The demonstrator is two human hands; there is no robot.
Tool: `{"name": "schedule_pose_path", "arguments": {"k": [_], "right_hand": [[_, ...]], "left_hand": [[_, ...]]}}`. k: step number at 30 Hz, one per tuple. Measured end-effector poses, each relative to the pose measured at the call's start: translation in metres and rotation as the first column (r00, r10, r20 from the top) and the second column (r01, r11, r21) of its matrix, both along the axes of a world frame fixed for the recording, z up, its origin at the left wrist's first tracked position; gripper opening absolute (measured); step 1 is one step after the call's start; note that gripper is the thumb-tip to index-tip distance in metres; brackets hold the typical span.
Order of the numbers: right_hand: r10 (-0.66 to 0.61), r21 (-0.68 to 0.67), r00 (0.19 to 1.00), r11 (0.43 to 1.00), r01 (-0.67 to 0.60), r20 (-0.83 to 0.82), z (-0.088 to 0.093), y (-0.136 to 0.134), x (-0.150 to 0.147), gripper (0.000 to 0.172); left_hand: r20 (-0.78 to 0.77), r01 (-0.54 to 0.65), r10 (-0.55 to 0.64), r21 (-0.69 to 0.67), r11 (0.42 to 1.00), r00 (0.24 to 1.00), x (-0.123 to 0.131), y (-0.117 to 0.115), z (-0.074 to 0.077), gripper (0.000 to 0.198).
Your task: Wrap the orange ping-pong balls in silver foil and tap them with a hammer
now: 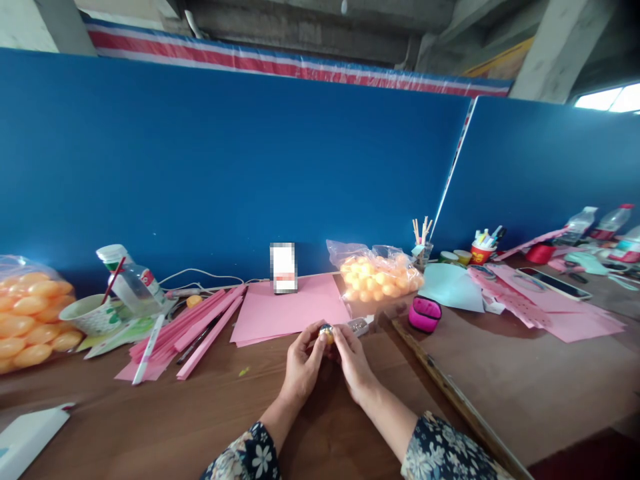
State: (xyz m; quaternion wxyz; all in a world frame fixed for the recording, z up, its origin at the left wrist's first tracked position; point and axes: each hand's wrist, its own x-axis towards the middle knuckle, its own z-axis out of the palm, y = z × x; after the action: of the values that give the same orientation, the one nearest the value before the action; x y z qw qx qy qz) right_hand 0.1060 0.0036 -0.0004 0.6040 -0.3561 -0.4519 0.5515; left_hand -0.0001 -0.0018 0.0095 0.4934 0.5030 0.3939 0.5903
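Note:
Between the fingertips of both hands, just above the table, sits a small round ball (327, 333), dark and shiny on top and yellow-orange lower down. My left hand (303, 360) pinches it from the left with curled fingers. From the right, my right hand (353, 360) closes on it with thumb and fingers. Part of the ball is hidden by the fingers. Behind my right hand lies a small clear container (359, 326), partly covered. Pink paper sheets (280, 316) lie flat beyond my hands, and a clear bag of orange balls (377, 277) rests behind them.
At left are pink paper strips (200, 330), a white pen (149, 353), a paper cup (90, 316), a bottle (135, 287) and another bag of orange balls (33, 320). At right, a magenta pouch (425, 314) stands by a raised table seam (445, 380). A blue partition (250, 167) closes the back.

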Motion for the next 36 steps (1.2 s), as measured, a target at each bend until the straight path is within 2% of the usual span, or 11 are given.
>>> {"name": "schedule_pose_path", "arguments": {"k": [6,22,36], "right_hand": [[0.023,-0.016,0.999,1.000,-0.023,-0.024,0.0024,-0.0020,-0.0004,0.025],[0.031,-0.015,0.998,0.999,-0.031,-0.051,0.0027,-0.0022,-0.0008,0.018],[0.011,-0.032,1.000,0.999,-0.012,-0.024,0.0009,-0.0014,-0.0003,0.023]], "left_hand": [[0.024,0.023,-0.023,0.001,1.000,0.999,-0.0011,-0.0004,-0.0008,0.039],[0.045,0.050,-0.049,-0.019,0.999,0.998,-0.0032,0.0011,-0.0034,0.036],[0.040,0.001,0.000,-0.024,1.000,0.999,-0.0021,0.0017,-0.0046,0.038]]}}
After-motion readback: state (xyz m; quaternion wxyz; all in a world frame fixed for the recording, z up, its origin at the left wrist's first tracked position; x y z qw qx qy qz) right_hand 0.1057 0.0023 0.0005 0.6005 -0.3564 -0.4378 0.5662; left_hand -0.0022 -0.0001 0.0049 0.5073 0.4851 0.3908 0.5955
